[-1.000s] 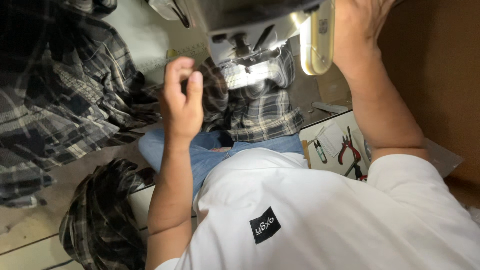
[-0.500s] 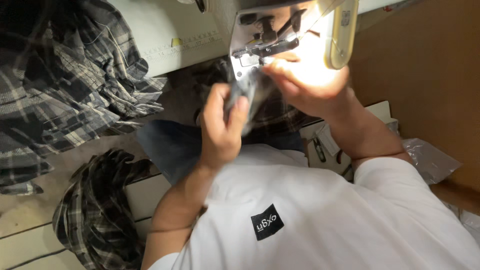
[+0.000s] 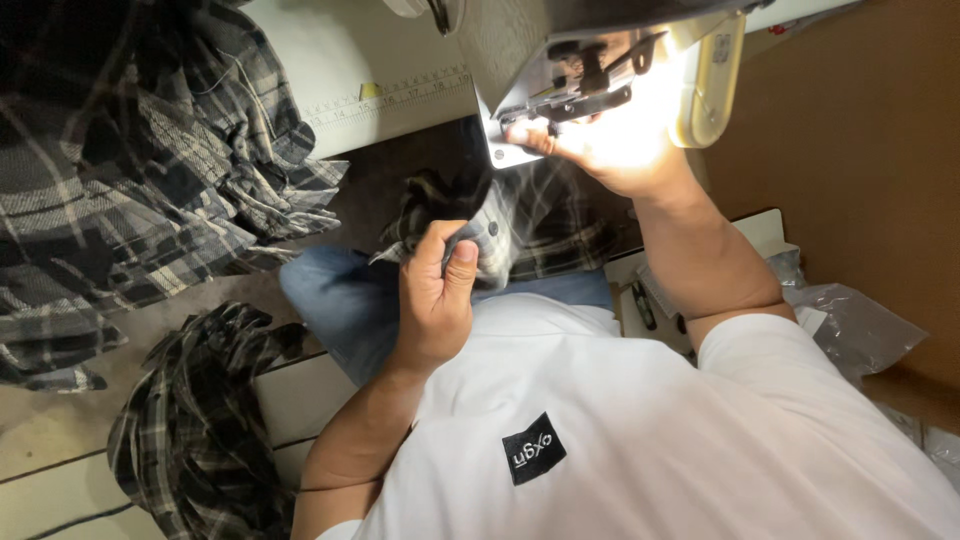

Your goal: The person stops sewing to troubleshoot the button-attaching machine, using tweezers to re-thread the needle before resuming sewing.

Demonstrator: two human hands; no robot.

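At the far left, a heap of plaid garments [image 3: 120, 170] is lying across the white surface [image 3: 330, 60], and below it another plaid bundle [image 3: 200, 430] is hanging over the edge near the person's side. A measuring strip [image 3: 400, 95] is running along the front rim of the surface. Toward the middle, the left hand [image 3: 435, 295] is curling into a fist around a fold of the plaid fabric piece [image 3: 520, 230], thumb pressing on top, holding it just above the blue-clad lap [image 3: 340, 300]. The fabric piece is stretching from that hand up toward the sewing machine head [image 3: 600, 60], draping between lap and machine. Further right, the right hand [image 3: 610, 150] is sitting under the machine's bright lamp, fingers [image 3: 525, 135] pressing together against the metal part by the needle area; glare is washing out the rest, so whether it is pinching cloth there cannot be told. At the far right, a crumpled clear plastic bag [image 3: 850, 320] is lying beside the person's white sleeve [image 3: 800, 380].
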